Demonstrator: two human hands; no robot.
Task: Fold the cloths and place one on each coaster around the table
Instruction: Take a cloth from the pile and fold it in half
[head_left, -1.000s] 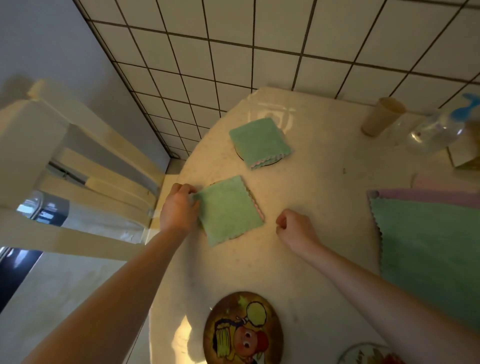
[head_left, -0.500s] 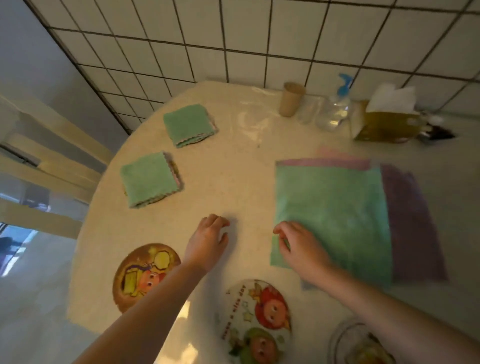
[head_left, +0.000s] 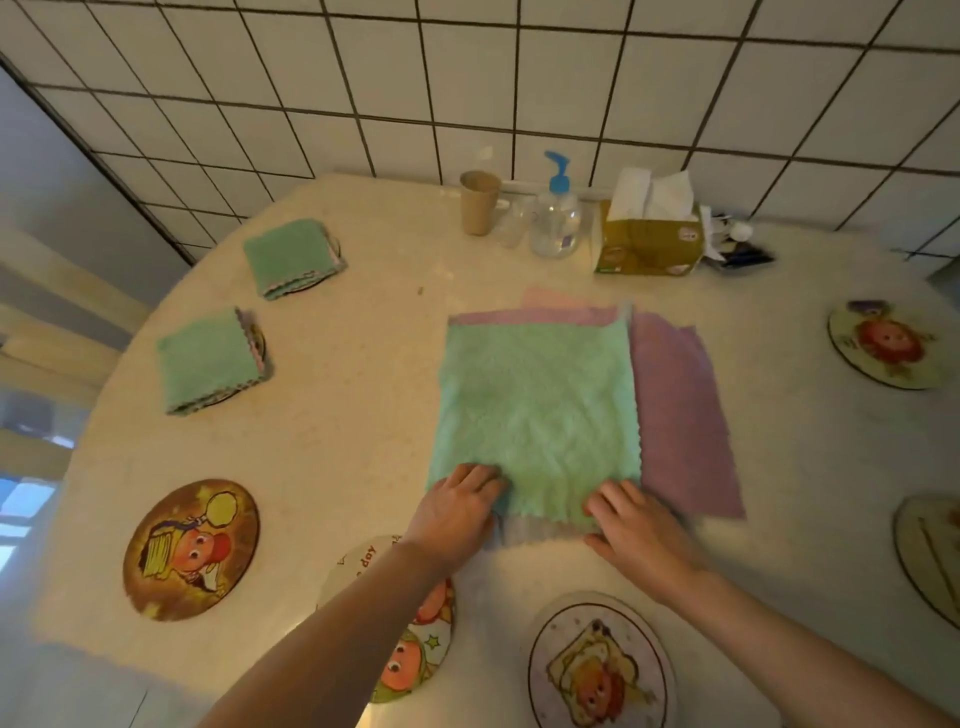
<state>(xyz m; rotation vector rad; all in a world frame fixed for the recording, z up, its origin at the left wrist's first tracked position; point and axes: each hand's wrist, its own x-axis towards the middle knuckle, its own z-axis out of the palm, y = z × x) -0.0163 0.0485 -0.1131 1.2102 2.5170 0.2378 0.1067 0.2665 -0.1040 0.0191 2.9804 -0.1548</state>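
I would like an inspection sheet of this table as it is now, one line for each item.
Surface: round pale table, lit from the left.
Job's things: two folded green cloths each on a coaster; flat green cloth on top of purple cloths; five bare coasters, one at.
Clutter: paper cup, pump bottle, tissue box.
Hands: left hand and right hand grip the flat cloth's near edge.
Cables: nothing seen.
Surroundings: tiled wall.
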